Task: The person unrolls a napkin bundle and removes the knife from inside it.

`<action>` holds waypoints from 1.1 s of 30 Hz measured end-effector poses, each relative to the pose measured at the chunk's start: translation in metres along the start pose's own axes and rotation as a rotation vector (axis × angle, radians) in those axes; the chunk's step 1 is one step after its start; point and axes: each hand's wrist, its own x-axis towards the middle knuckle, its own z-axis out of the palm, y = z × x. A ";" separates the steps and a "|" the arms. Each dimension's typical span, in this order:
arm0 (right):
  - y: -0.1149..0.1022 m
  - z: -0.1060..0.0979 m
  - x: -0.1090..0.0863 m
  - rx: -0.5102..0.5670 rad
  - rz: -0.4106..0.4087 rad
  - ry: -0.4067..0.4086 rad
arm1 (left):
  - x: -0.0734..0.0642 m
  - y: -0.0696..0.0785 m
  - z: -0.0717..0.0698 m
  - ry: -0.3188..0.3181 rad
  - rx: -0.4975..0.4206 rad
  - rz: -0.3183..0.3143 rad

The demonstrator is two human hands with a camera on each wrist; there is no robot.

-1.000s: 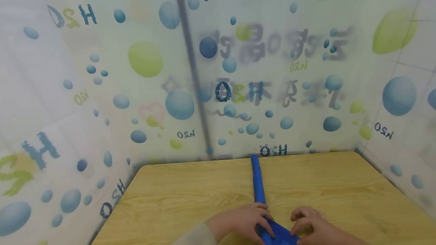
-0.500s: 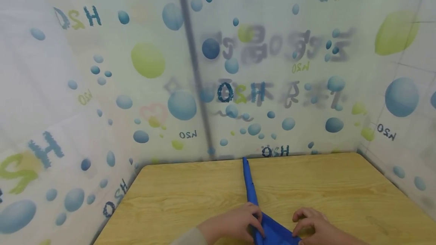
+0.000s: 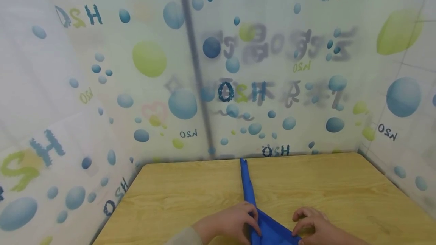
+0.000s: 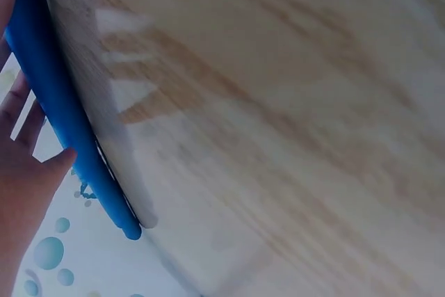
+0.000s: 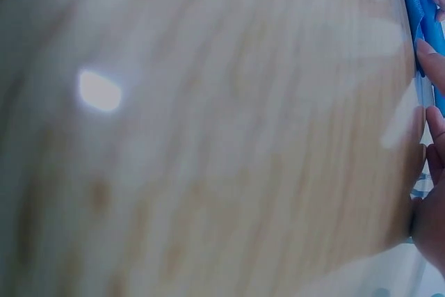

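A blue sheet, thin and soft-looking, lies on the wooden table; whether it is cloth or plastic I cannot tell. Its left side forms a long narrow roll that reaches to the table's far edge. My left hand grips this roll, fingers curled over it; in the left wrist view the thumb lies against the blue roll. My right hand pinches the sheet's right corner between thumb and forefinger, the other fingers bent above the table. The sheet's near part falls below the head view.
The wooden table has a rounded far edge. Behind it and at both sides hang pale curtains printed with blue and green bubbles and "H2O" lettering, close to the table's borders.
The left hand has shifted a little left with the roll, whose far end has swung left too. More of the flat sheet shows between the hands. The right hand has stayed nearly still.
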 end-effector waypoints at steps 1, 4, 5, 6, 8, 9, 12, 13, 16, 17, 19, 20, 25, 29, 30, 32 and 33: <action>0.001 0.000 0.000 0.005 -0.005 -0.002 | 0.000 0.000 -0.001 -0.005 0.002 -0.002; 0.002 0.001 0.000 0.010 -0.018 -0.003 | -0.001 -0.001 -0.002 -0.004 -0.010 -0.008; 0.001 0.000 0.000 0.006 -0.023 -0.003 | -0.001 -0.002 -0.002 0.002 -0.018 -0.010; 0.001 0.000 0.001 0.003 -0.022 -0.005 | -0.001 -0.002 -0.002 0.011 -0.026 -0.013; -0.001 0.000 0.001 0.000 -0.008 -0.008 | 0.000 -0.003 -0.002 0.032 -0.030 -0.019; -0.002 -0.001 0.002 0.003 0.005 -0.012 | 0.000 -0.003 -0.002 0.041 -0.022 -0.023; -0.004 -0.001 0.002 0.002 0.024 -0.017 | 0.003 -0.004 -0.002 0.047 0.022 -0.034; -0.004 -0.002 0.003 0.005 0.029 -0.019 | 0.003 -0.004 -0.002 0.046 0.044 -0.036; -0.004 -0.002 0.002 0.010 0.022 -0.021 | 0.004 -0.005 -0.002 0.036 0.059 -0.046; -0.003 -0.002 0.002 0.011 0.019 -0.020 | 0.004 -0.006 -0.002 0.032 0.056 -0.047; -0.002 -0.001 0.002 0.007 0.008 -0.020 | 0.003 -0.007 -0.002 0.023 0.047 -0.049; -0.002 -0.001 0.002 0.003 0.002 -0.017 | 0.003 -0.007 -0.003 0.013 0.039 -0.048; -0.001 0.000 0.000 -0.019 0.004 -0.007 | 0.003 -0.006 -0.006 -0.067 0.081 -0.006; -0.002 0.000 0.000 -0.024 0.003 0.003 | 0.004 -0.003 -0.009 -0.095 0.172 0.039; -0.002 0.000 0.000 -0.023 0.004 0.003 | 0.004 -0.003 -0.009 -0.093 0.185 0.045; -0.003 0.001 0.000 -0.027 0.001 0.005 | 0.002 -0.004 -0.008 -0.087 0.197 0.042; -0.003 0.001 0.000 -0.020 0.000 0.002 | 0.001 -0.005 -0.007 -0.085 0.195 0.038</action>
